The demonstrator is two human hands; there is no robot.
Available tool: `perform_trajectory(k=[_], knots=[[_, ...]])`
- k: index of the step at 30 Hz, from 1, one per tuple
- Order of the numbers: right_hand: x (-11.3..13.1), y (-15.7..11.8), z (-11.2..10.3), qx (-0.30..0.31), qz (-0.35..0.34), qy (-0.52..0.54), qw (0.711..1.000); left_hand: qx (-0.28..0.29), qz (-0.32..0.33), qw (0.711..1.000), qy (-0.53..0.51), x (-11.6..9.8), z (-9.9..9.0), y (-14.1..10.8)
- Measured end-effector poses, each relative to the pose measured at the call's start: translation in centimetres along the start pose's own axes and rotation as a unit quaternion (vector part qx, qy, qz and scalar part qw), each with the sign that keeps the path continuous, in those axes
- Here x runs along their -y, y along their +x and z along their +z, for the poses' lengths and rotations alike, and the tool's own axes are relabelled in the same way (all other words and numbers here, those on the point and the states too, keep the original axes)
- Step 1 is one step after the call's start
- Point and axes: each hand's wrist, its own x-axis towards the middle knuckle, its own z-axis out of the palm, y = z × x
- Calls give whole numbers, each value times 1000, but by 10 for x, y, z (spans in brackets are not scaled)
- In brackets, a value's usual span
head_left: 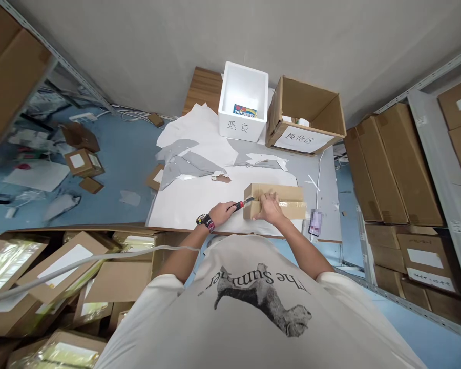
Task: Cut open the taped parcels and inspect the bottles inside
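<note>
My left hand [221, 213], closed around a red-handled utility knife [238, 205], sets its tip at the packing tape [288, 209] on the cardboard carton [284, 193] just ahead; my open right hand [269, 208] presses the carton flat. Step judged: slitting tape; next calls for drawing the blade along it.

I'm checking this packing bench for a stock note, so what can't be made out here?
Head view:
Blade of the red-and-black cutter in the left hand: too small to see at the taped carton.
Small object: pixelated.
Card in the white foam box: partly hidden by the front wall.
White items in the open cardboard box: mostly hidden by its front wall.
</note>
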Motion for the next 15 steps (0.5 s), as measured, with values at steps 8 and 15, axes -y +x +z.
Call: perform_trajectory(k=[8, 15], knots=[[-11, -1, 5, -46, -44, 44, 997, 20, -1, 999, -47, -3, -7, 0], [-23, 0, 9, -123, -75, 82, 986, 109, -90, 936, -323, 27, 5, -27]])
